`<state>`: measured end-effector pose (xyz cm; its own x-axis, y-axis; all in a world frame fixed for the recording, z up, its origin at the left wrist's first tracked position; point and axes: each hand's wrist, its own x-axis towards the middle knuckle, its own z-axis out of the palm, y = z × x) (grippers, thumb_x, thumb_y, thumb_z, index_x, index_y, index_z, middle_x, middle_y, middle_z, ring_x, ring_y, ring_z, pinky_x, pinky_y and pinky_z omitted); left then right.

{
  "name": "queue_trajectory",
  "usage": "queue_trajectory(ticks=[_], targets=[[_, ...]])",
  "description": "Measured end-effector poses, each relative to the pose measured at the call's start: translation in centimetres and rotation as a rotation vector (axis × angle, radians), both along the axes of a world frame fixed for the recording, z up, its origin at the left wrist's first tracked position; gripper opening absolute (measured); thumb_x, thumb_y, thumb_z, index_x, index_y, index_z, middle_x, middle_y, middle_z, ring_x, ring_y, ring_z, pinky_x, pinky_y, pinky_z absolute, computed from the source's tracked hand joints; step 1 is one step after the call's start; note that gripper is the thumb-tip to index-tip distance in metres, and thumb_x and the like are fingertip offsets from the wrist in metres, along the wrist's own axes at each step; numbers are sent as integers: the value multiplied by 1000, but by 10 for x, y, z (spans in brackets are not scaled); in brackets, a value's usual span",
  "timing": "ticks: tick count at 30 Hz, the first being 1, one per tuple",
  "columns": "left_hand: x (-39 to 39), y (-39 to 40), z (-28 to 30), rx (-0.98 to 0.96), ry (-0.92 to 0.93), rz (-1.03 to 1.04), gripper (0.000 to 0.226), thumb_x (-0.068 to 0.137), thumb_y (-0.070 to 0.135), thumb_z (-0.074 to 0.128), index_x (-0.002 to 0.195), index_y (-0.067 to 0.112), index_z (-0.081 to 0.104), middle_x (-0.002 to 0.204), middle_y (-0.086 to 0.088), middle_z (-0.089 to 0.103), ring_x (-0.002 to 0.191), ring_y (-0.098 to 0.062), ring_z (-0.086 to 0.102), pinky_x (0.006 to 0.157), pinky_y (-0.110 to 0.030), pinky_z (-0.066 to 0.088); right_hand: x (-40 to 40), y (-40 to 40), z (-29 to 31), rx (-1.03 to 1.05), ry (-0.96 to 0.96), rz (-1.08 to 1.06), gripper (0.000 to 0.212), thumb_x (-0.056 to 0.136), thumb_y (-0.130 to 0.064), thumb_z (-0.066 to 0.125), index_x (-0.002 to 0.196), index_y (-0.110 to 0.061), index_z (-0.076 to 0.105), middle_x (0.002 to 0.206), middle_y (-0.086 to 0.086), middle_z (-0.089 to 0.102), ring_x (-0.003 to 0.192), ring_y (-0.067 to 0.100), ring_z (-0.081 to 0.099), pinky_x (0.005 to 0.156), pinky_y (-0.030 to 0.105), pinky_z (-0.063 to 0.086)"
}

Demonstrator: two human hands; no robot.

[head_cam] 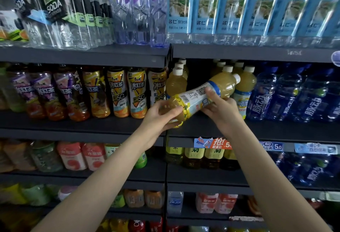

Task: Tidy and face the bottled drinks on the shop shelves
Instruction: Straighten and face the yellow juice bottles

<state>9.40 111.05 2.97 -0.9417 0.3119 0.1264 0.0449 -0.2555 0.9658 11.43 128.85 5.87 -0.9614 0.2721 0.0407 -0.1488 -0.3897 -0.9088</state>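
Note:
A yellow juice bottle [223,84] with a white cap lies tilted in the air in front of the second shelf, cap pointing up and right. My left hand [161,116] grips its base at the lower left. My right hand [220,108] holds the labelled middle, thumb over the label beside the barcode. Behind it stand more yellow juice bottles [176,81] in rows on the same shelf, with a dark gap between the left row and the right rows.
Iced tea bottles [117,92] fill the shelf to the left, blue drink bottles [287,95] to the right. Soda and water bottles [206,9] line the top shelf. Price tags [213,143] hang on the shelf edge. Lower shelves hold more drinks.

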Motion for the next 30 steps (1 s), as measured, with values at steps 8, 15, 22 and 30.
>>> queue_trajectory(ticks=[8, 15, 22, 30], targets=[[-4, 1, 2, -551, 799, 305, 65, 63, 21, 85, 116, 22, 47, 115, 2, 48, 102, -5, 48, 85, -15, 43, -6, -3, -1, 11, -141, 23, 53, 78, -24, 76, 120, -4, 50, 117, 17, 62, 102, 28, 65, 74, 39, 58], [-9, -7, -4, -497, 290, -92, 46, 76, 28, 74, 114, 34, 48, 122, 12, 51, 112, -6, 52, 92, -21, 44, -1, 2, -15, 316, -17, -71, 60, 71, -7, 80, 120, -13, 46, 115, 9, 63, 103, 22, 64, 87, 43, 55], [-11, 13, -17, -576, 316, -18, 62, 72, 21, 79, 124, 20, 45, 107, 9, 57, 104, -9, 56, 76, -14, 45, 2, 3, -14, 646, 130, 33, 74, 67, -10, 83, 126, -19, 39, 122, 0, 57, 114, 19, 57, 93, 38, 52], [-12, 30, -33, -677, 647, 481, 76, 60, 17, 87, 120, 6, 42, 123, -9, 43, 116, -24, 47, 93, -35, 46, 4, -12, -22, 701, 182, -187, 73, 62, -29, 87, 124, -15, 50, 112, -2, 64, 106, 13, 61, 90, 38, 54]])
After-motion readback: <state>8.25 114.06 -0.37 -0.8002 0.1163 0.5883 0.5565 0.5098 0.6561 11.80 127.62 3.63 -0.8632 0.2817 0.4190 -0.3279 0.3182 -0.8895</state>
